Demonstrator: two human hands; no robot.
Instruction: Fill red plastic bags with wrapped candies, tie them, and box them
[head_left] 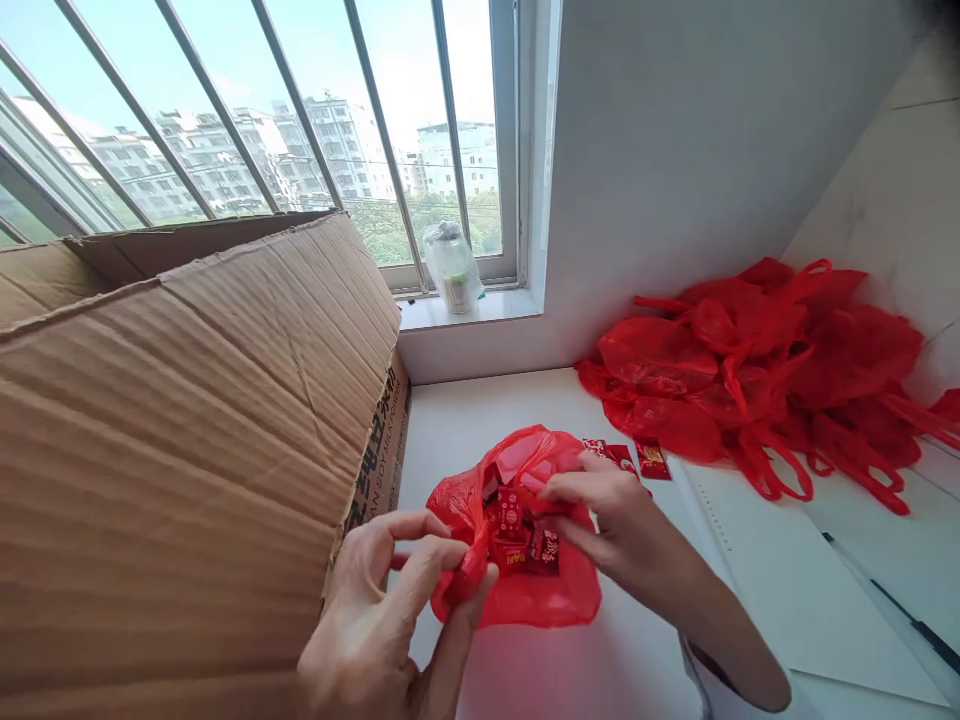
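A red plastic bag (540, 605) lies on the white table with its mouth spread toward me. Inside it, several small red wrapped packets (510, 515) show, some with gold or white print. My left hand (390, 590) pinches the bag's near left edge between thumb and fingers. On the other side, my right hand (600, 505) has its thumb and fingers closed on the bag's right rim. Just beyond that hand, a few more red packets (652, 461) lie on the table, partly covered by the hand and bag.
A tall open cardboard box (225, 450) fills the left side. Filled-looking red bags (750, 370) are heaped at the back right. White paper (810, 590) and a black pen (930, 640) lie at right. On the windowsill stands a bagged clear jar (455, 275).
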